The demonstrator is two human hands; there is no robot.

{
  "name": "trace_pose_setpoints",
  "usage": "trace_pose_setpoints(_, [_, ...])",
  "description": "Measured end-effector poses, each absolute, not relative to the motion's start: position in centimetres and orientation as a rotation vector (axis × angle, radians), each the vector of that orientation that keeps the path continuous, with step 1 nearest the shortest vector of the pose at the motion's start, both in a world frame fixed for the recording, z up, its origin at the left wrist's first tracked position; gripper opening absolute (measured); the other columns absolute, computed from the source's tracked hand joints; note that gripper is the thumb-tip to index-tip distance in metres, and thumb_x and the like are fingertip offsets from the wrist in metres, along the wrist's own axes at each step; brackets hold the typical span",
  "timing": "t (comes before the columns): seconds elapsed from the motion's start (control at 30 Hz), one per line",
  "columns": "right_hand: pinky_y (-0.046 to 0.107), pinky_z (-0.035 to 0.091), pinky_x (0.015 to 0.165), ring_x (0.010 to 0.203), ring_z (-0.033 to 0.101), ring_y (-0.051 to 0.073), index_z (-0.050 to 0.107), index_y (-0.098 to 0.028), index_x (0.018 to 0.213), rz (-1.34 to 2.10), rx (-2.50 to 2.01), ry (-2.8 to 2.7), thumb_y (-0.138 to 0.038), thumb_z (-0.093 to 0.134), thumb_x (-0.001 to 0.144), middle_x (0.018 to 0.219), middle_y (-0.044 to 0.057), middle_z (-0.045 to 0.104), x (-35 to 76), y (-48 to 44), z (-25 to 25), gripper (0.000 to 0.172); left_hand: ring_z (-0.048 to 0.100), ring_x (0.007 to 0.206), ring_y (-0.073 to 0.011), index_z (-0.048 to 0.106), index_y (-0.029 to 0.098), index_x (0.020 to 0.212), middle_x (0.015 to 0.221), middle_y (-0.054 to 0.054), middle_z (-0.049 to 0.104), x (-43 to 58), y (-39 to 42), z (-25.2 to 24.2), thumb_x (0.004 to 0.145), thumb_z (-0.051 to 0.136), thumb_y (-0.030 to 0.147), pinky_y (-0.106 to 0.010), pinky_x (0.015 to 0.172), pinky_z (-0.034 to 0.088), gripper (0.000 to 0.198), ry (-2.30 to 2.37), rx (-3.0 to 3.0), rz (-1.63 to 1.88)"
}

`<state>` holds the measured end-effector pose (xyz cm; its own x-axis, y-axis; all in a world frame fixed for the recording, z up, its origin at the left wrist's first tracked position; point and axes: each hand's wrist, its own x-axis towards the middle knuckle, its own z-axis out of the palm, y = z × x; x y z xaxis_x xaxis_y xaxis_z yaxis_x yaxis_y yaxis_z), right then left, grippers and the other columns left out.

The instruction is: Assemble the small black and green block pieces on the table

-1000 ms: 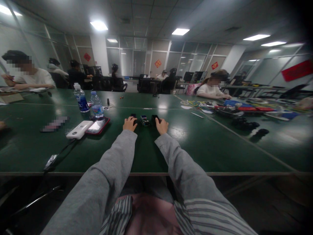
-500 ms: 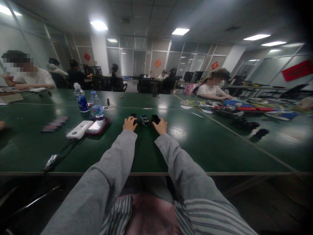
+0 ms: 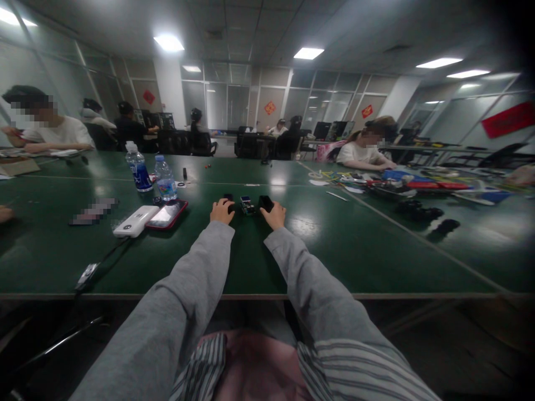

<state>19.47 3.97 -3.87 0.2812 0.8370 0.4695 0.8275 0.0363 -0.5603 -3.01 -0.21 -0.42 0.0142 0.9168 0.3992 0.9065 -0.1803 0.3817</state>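
Note:
My left hand [image 3: 222, 212] rests on the green table [image 3: 254, 262], its fingers curled about a small black object [image 3: 228, 196] that they partly hide. My right hand [image 3: 276, 216] grips a black box-like piece [image 3: 265, 202] between thumb and fingers, near the table surface. Between the two hands, touching neither, lies a small electronic device with exposed circuit boards [image 3: 247, 207] and a little screen at its far end. What kind of parts the two black pieces are, I cannot make out.
Left of my hands are a phone in a red case [image 3: 168, 215], a white power bank [image 3: 136, 221] with a cable, and two bottles, one a clear water bottle [image 3: 166, 181]. Cables and tools [image 3: 401, 181] are heaped at the right. People sit across the table.
My hands and the pieces they hold stay in place. At the far left, a person's head and raised hand have shifted slightly.

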Motion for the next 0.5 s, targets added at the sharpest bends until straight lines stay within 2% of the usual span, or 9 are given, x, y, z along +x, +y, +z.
trace_pose_setpoints(0.17, [0.041,0.037,0.089,0.111,0.045,0.031,0.047,-0.012,0.123,0.033,-1.781,-1.52,-0.046,0.062,0.074,0.117,0.017,0.056,19.5,4.0,-3.9,0.062,0.042,0.121,-0.0248,0.057,0.025,0.125,0.137,-0.003,0.047,-2.9,0.2,-0.2,0.087,0.05,0.026,-0.041,0.102,0.04,0.038,1.995,2.228,1.075])
trace_pose_setpoints(0.4, [0.04,0.036,0.091,0.112,0.045,0.029,0.046,-0.011,0.123,0.03,-1.768,-1.54,-0.045,0.062,0.075,0.117,0.018,0.055,19.6,4.2,-4.0,0.06,0.044,0.121,-0.0231,0.058,0.023,0.124,0.137,-0.005,0.049,-3.9,1.0,0.5,0.089,0.047,0.03,-0.041,0.106,0.035,0.037,1.813,2.215,1.69])
trace_pose_setpoints(0.5, [0.04,0.036,0.091,0.112,0.045,0.029,0.046,-0.011,0.123,0.037,-1.778,-1.542,-0.045,0.062,0.076,0.118,0.017,0.055,19.6,4.2,-4.1,0.061,0.045,0.121,-0.0229,0.059,0.022,0.122,0.136,-0.005,0.05,-5.4,1.6,0.1,0.088,0.048,0.027,-0.04,0.107,0.034,0.036,1.865,2.142,1.736])
